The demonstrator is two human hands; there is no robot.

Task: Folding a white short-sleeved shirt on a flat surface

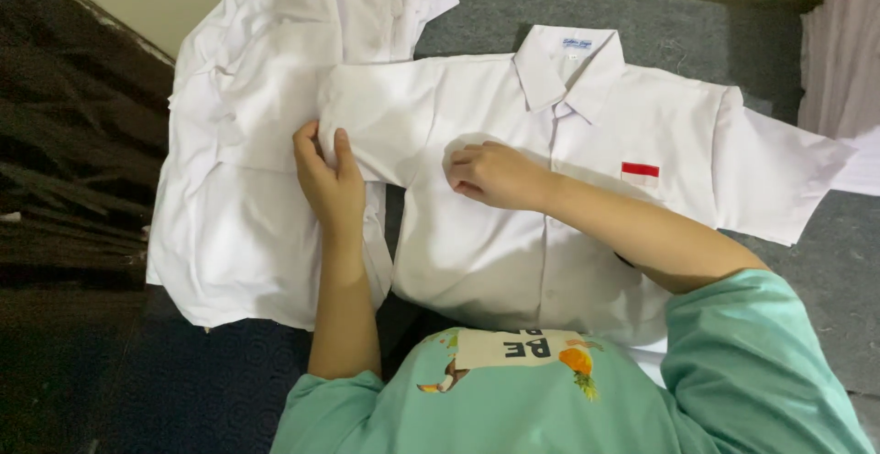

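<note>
A white short-sleeved shirt (513, 234) lies face up on a grey-blue surface, collar at the top, with a small red and white patch (640, 173) above its pocket. My left hand (328, 181) grips the edge of the shirt's left sleeve (376, 115). My right hand (493, 175) presses, fingers curled, on the shirt's chest near the shoulder, crossing over from the right. My turquoise T-shirt fills the bottom of the view.
A pile of other white shirts (247, 160) lies to the left, partly under the sleeve. Dark wooden slats (64, 179) run along the far left. A pale pink cloth (839, 50) hangs at the upper right. A cream wall is at the top.
</note>
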